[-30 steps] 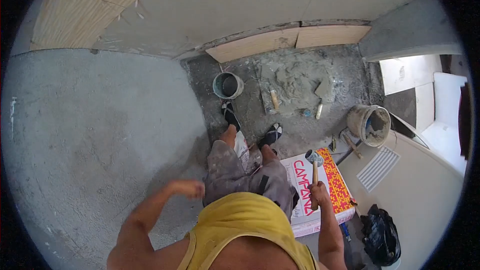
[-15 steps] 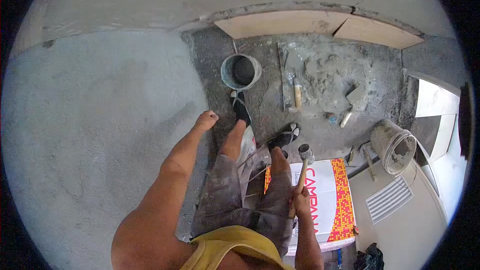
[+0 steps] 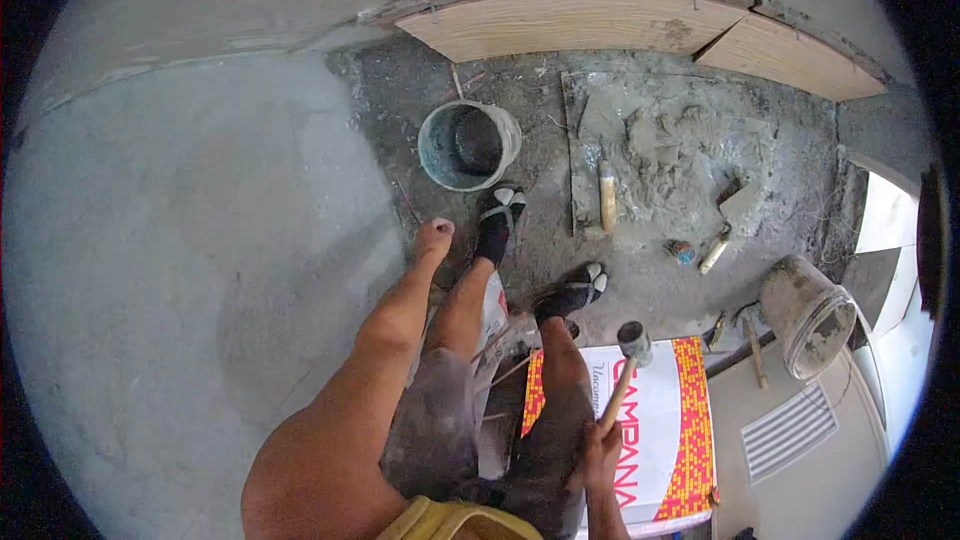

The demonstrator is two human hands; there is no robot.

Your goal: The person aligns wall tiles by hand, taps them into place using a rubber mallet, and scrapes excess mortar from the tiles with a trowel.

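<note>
My left hand (image 3: 434,236) is held out with its fingers curled in, just below the bucket (image 3: 469,146) and beside my left foot; what it may hold is too small to tell. My right hand (image 3: 600,458) is closed round the wooden handle of a mallet (image 3: 634,342), whose dark head points up and away from me. Under the mallet lies a white, red and yellow box (image 3: 650,420) with printed lettering. The bucket stands on the floor ahead of my feet, with dark contents inside.
Wet mortar (image 3: 680,165) is spread on a board, with a wooden-handled tool (image 3: 608,200) and a trowel (image 3: 738,205) on it. A dirty bucket (image 3: 808,315) tilts at the right, near a hammer (image 3: 756,350). Wood-patterned tiles (image 3: 580,22) line the wall base.
My left hand has swung forward from near my waist to beside my left foot. My right hand keeps hold of the mallet and has come lower in view. The view has tilted and shifted.
</note>
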